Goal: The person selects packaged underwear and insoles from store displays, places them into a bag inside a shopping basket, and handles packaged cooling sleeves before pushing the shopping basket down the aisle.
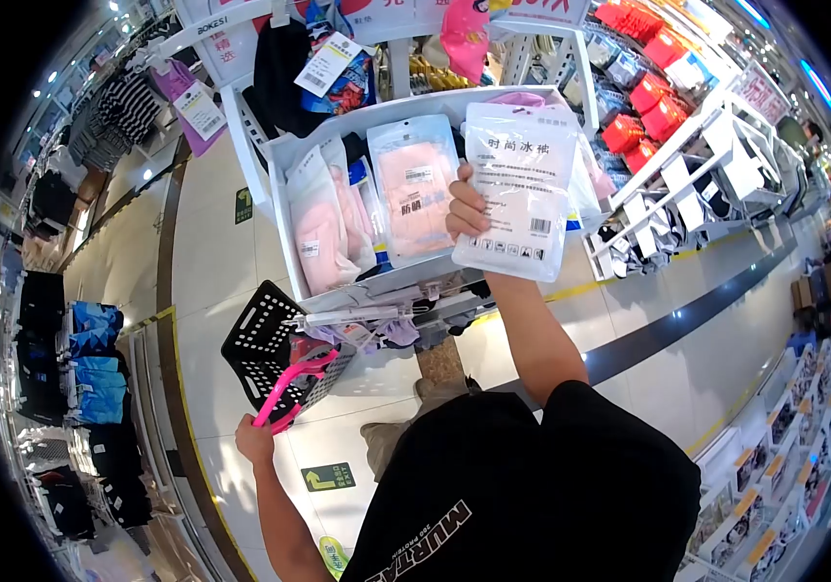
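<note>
My right hand (469,206) grips the left edge of a white printed package (517,194), held upright with its text and barcode side facing me, over the right part of a white display bin (338,288). Beside it in the bin stands a clear package with pink fabric (417,189), and farther left are more pale pink packages (321,223). Lower left, my left hand (255,436) is closed round the pink handle (291,381) of a black perforated shopping basket (262,339), which hangs in front of the bin with some items partly visible inside.
Tagged goods (338,68) hang above the bin. A white rack (697,160) with red packages (663,116) stands at the right. Shelves of dark and blue clothing (95,388) line the left, and another shelf (774,456) runs along the lower right.
</note>
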Tool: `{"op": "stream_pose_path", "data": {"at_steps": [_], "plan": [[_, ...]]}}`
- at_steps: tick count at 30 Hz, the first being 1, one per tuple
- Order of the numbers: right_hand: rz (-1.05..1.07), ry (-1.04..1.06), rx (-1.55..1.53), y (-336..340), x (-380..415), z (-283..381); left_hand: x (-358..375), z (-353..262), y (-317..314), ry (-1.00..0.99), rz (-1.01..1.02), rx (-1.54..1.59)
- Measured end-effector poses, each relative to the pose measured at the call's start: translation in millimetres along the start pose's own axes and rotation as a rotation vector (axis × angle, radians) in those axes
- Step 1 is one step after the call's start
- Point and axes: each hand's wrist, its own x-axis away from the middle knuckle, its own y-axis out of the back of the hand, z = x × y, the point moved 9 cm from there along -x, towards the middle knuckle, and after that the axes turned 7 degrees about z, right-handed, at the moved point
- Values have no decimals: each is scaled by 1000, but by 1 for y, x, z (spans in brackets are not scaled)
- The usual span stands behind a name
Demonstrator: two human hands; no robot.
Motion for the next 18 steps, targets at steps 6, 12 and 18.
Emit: {"op": "stream_pose_path", "data": {"at_steps": [6,12,18], "plan": [[134,-101,-61,-26,3,-17,1,0,-3,-2,-3,3],[121,-81,-17,-20,5,-8,3,-7,-2,0,-19,-19],[112,-67,3,-13,0,-3,4,-8,0,19,-4,1]]}}
